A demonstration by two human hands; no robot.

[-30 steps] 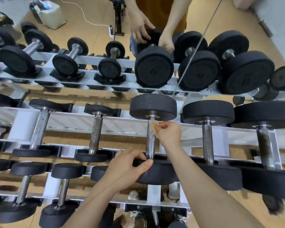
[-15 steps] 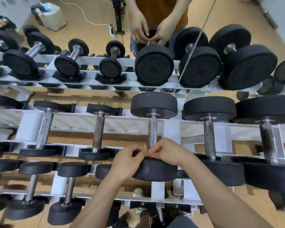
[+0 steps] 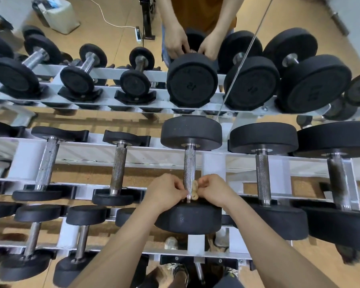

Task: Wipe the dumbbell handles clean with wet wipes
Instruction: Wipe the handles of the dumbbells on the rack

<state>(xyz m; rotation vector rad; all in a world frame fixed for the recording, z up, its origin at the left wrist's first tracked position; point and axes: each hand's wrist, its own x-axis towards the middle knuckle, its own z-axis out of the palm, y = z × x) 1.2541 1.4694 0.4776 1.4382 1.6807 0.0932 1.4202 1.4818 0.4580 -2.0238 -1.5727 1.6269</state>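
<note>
A black dumbbell with a knurled steel handle [image 3: 189,165] lies on the middle rail of the white rack [image 3: 25,156], its near head [image 3: 188,219] just below my hands. A crumpled, yellowed wet wipe [image 3: 194,191] sits against the near end of that handle. My right hand [image 3: 213,191] pinches the wipe from the right. My left hand [image 3: 166,191] pinches at the handle's near end from the left, fingertips touching the wipe's edge.
More dumbbells fill the rack: thin-handled ones to the left [image 3: 117,167], heavier ones to the right [image 3: 263,175]. Across the top rail another person's hands [image 3: 176,43] hold a large dumbbell [image 3: 192,80]. A white box [image 3: 59,14] and cable lie on the wooden floor.
My right hand slid the wipe from the far end of the handle down to its near end. My left hand left the dumbbell's near head and joined it at the wipe.
</note>
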